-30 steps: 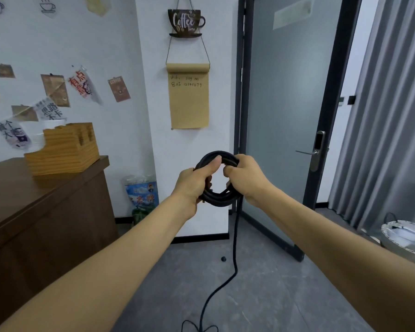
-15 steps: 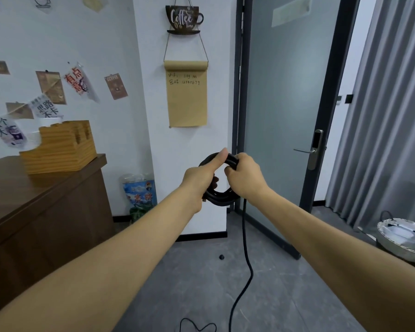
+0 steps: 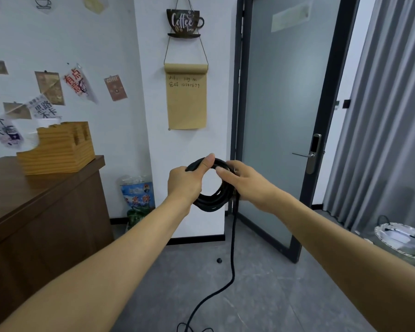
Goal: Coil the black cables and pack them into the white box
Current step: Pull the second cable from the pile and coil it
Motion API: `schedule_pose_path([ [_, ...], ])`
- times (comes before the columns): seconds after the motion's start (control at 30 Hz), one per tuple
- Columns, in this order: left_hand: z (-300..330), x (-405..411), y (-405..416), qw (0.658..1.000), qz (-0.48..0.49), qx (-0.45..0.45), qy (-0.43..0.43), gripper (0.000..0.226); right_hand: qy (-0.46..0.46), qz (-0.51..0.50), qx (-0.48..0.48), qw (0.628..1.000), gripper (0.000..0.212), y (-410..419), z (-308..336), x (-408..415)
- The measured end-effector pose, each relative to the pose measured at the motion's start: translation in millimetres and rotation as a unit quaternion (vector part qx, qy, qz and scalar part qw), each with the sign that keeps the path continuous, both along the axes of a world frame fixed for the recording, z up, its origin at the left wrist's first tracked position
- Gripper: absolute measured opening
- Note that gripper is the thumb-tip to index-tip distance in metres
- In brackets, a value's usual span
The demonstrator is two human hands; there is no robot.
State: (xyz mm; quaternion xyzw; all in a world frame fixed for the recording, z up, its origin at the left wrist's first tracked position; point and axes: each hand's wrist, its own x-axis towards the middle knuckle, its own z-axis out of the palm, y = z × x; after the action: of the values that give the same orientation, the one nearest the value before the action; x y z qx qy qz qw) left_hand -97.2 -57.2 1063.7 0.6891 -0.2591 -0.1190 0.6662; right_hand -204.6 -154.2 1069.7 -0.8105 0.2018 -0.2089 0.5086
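Currently, the coiling step is judged to be in hand. A coil of black cable [image 3: 212, 201] is held upright at chest height, well above the floor [image 3: 261, 295]. The coil's left side is gripped by the left hand [image 3: 186, 180], thumb laid over the top; its right side is clasped by the right hand [image 3: 243, 180]. A loose tail [image 3: 232, 259] hangs to the floor and should be gathered into further loops. No white box is visible.
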Motion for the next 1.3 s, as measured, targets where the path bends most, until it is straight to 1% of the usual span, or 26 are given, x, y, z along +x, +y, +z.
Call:
schedule_pose_path([
  [0.03,1,4,2,1.000,0.011,0.001,0.003,0.055,0.006,0.005,-0.013,1.000,0.045,-2,0,-5],
  [0.07,1,8,4,1.000,0.018,-0.001,0.004,0.055,0.007,0.009,-0.027,1.000,0.041,-4,-1,-10],
  [0.13,1,15,7,1.000,0.017,-0.006,0.002,0.054,0.005,0.006,-0.073,0.997,0.023,-8,0,-16],
  [0.2,1,17,10,1.000,0.003,-0.005,0.002,0.053,0.019,-0.025,-0.158,0.987,0.009,-13,4,-17],
  [0.27,1,14,12,1.000,-0.018,0.002,0.005,0.051,0.047,-0.087,-0.269,0.958,0.008,-17,9,-15],
  [0.3,2,12,13,1.000,-0.029,0.004,0.008,0.051,0.051,-0.113,-0.301,0.945,0.010,-18,11,-13],
  [0.33,2,10,13,0.999,-0.041,0.004,0.011,0.051,0.042,-0.130,-0.308,0.941,0.012,-18,13,-11],
  [0.4,3,5,13,0.998,-0.064,-0.006,0.020,0.049,0.015,-0.144,-0.295,0.945,0.013,-17,15,-6],
  [0.47,6,1,12,0.996,-0.081,-0.016,0.023,0.048,0.016,-0.137,-0.253,0.958,0.016,-15,17,-1],
  [0.5,7,1,12,0.996,-0.083,-0.020,0.024,0.048,0.014,-0.127,-0.210,0.969,0.020,-14,18,1],
  [0.57,9,2,11,0.996,-0.081,-0.024,0.027,0.049,-0.009,-0.103,-0.082,0.991,0.025,-12,20,3],
  [0.6,10,3,11,0.996,-0.080,-0.025,0.027,0.049,-0.031,-0.082,0.004,0.996,0.024,-11,20,3],
  [0.67,9,5,10,0.996,-0.080,-0.028,0.025,0.049,-0.073,-0.019,0.174,0.982,0.022,-11,21,-1],
  [0.7,9,5,9,0.996,-0.081,-0.029,0.025,0.050,-0.074,0.014,0.211,0.974,0.027,-12,20,-4],
  [0.77,8,5,8,0.996,-0.082,-0.031,0.024,0.050,-0.048,0.063,0.188,0.979,0.037,-15,17,-8],
  [0.83,7,4,8,0.996,-0.078,-0.029,0.017,0.050,-0.042,0.073,0.165,0.983,0.044,-13,13,-7],
  [0.87,7,5,7,0.997,-0.075,-0.027,0.010,0.050,-0.052,0.071,0.173,0.981,0.042,-10,11,-6],
  [0.97,4,7,8,0.997,-0.061,-0.016,-0.049,0.053,-0.095,0.073,0.217,0.969,0.016,-5,6,-2],
  [1.0,2,9,8,0.995,-0.056,-0.013,-0.076,0.052,-0.098,0.075,0.220,0.968,0.010,-4,5,0],
  [1.07,-3,10,10,0.993,-0.051,-0.017,-0.102,0.050,-0.099,0.080,0.217,0.968,0.007,-1,2,2],
  [1.17,-8,8,15,0.994,-0.073,-0.051,-0.069,0.049,-0.144,0.099,0.258,0.950,0.016,3,-4,11],
  [1.23,-7,6,18,0.992,-0.093,-0.070,-0.044,0.051,-0.185,0.120,0.302,0.928,0.016,7,-8,15],
  [1.3,-7,7,19,0.989,-0.114,-0.084,-0.034,0.054,-0.201,0.132,0.318,0.917,0.014,10,-11,17],
])
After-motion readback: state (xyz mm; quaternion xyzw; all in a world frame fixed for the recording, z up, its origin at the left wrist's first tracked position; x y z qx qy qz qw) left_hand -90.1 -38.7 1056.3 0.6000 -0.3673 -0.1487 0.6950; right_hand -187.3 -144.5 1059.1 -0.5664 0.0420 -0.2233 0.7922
